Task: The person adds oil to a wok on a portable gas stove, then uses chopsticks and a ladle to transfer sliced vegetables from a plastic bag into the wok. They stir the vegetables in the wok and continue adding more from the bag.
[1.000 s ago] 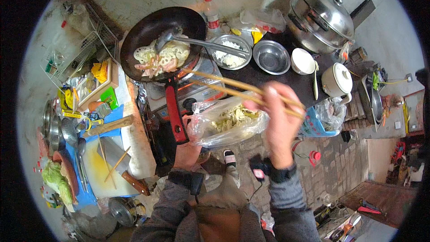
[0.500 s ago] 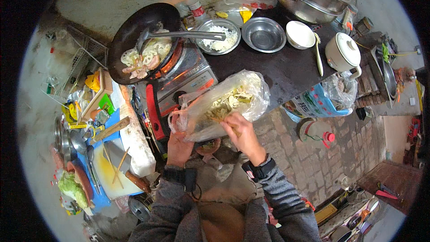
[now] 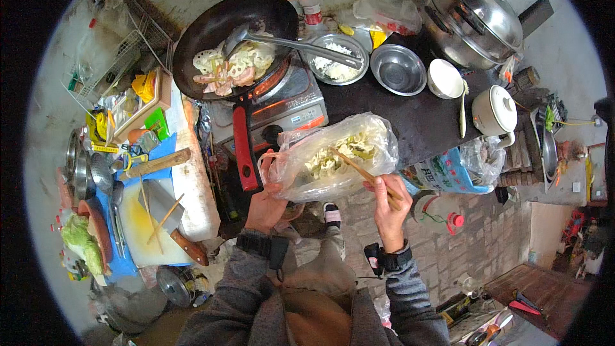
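My left hand (image 3: 264, 210) is closed on the gathered edge of a clear plastic bag (image 3: 386, 144), which lies tilted in front of me. Inside are pale, greenish pickled-looking vegetable pieces (image 3: 327, 165). My right hand (image 3: 389, 211) grips a pair of wooden chopsticks (image 3: 352, 164); their tips reach in among the pieces. Beyond the bag, a black wok (image 3: 266, 11) with a red handle (image 3: 244, 147) sits on a glowing electric cooker (image 3: 298, 99). It contains lotus root slices (image 3: 253, 59) and pinkish meat slices (image 3: 238, 79). A metal cooking spatula (image 3: 301, 45) rests in it, its handle extending over a bowl.
On the dark counter stand a metal bowl of white shreds (image 3: 334, 72), another metal bowl (image 3: 398, 86), a white bowl (image 3: 445, 79), a white lidded pot (image 3: 494, 112) and a large steamer (image 3: 477, 19). At left, a cutting board (image 3: 144, 247) bears a cleaver (image 3: 160, 205) and chopsticks.
My right hand has moved right and back from the bag, showing more of the chopsticks. The bag has tilted slightly. The whole view has shifted.
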A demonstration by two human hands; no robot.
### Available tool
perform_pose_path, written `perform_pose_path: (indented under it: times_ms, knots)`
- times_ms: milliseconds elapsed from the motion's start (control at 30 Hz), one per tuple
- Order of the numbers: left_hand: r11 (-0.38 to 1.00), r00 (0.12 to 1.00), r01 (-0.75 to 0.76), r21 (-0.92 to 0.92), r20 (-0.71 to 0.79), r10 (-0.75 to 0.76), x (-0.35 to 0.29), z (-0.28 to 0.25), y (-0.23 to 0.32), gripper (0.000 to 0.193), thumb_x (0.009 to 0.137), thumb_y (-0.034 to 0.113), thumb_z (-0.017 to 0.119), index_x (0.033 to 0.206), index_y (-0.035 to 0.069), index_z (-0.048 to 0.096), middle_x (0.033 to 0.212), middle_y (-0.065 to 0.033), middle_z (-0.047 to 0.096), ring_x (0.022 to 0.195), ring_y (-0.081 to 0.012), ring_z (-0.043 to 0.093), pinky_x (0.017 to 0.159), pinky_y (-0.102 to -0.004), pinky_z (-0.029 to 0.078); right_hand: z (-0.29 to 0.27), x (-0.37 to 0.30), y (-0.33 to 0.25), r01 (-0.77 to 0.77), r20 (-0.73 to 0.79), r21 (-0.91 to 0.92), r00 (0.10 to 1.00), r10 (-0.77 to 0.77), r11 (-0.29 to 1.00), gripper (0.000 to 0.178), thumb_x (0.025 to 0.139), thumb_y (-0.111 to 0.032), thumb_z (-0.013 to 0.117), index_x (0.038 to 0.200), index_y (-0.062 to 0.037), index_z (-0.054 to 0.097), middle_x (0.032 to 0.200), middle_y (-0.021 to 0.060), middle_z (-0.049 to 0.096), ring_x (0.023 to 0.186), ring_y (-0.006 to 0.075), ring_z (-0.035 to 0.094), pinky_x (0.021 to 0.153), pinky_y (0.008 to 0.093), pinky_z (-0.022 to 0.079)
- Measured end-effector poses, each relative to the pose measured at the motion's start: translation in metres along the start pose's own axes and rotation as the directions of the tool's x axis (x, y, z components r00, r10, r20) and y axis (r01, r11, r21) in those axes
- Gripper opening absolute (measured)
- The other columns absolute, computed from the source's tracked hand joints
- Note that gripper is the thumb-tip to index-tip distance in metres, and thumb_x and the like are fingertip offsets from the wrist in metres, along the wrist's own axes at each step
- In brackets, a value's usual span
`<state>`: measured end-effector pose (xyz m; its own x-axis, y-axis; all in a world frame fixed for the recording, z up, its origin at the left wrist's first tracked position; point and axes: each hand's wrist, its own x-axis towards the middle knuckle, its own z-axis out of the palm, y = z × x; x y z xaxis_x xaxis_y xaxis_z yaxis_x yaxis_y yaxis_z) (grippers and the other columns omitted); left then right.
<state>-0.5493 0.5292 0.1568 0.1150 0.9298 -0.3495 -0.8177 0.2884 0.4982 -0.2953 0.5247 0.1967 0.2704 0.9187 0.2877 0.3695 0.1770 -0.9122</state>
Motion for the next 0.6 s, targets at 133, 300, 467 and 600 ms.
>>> perform_pose_path:
  times_ms: [133,300,467,600]
  knots:
    - [0.998,0.998,0.054,0.041,-0.042,-0.052,0.001,-0.012,0.0,0.074,0.077,-0.002,0.055,0.144,0.017,0.031,0.145,-0.0081,0.035,0.13,-0.0283,0.039,0.106,-0.0416,0.035,-0.018,-0.001,-0.005,-0.113,-0.052,0.091,0.992,0.118,0.989,0.015,0.092,-0.006,0.057,0.089,0.0089,0.059,0.083,0.0077,0.057,0.07,0.0181,0.063,0.063,0.0297,0.057]
    - [0.656,0.99,-0.14,0.741,0.103,0.094,0.007,0.0,-0.003,0.077,0.074,-0.007,0.054,0.144,0.013,0.028,0.142,-0.0078,0.038,0.13,-0.0252,0.039,0.105,-0.0378,0.035,-0.043,-0.012,-0.006,-0.261,-0.235,0.113,0.93,0.281,0.959,0.023,0.093,-0.013,0.058,0.095,0.0093,0.06,0.079,0.0094,0.061,0.063,0.0156,0.063,0.054,0.0291,0.055]
    - [0.982,0.989,0.0,0.19,0.143,-0.028,0.002,0.031,-0.024,0.084,0.065,-0.01,0.05,0.143,0.006,0.026,0.139,-0.0083,0.039,0.132,-0.0207,0.035,0.106,-0.0355,0.032,-0.064,-0.016,-0.01,-0.283,-0.312,0.063,0.905,0.288,0.957,0.021,0.092,-0.013,0.059,0.093,0.0086,0.061,0.077,0.0076,0.062,0.061,0.0134,0.061,0.052,0.0269,0.053]
    - [0.96,0.982,-0.018,0.278,0.186,-0.036,-0.002,0.028,-0.025,0.087,0.068,-0.008,0.055,0.147,0.005,0.02,0.143,-0.0067,0.033,0.133,-0.0196,0.032,0.105,-0.0337,0.031,-0.057,-0.011,0.0,-0.31,-0.33,0.172,0.876,0.351,0.935,0.025,0.093,-0.017,0.058,0.094,0.008,0.061,0.078,0.0072,0.061,0.057,0.0131,0.059,0.049,0.0268,0.052]
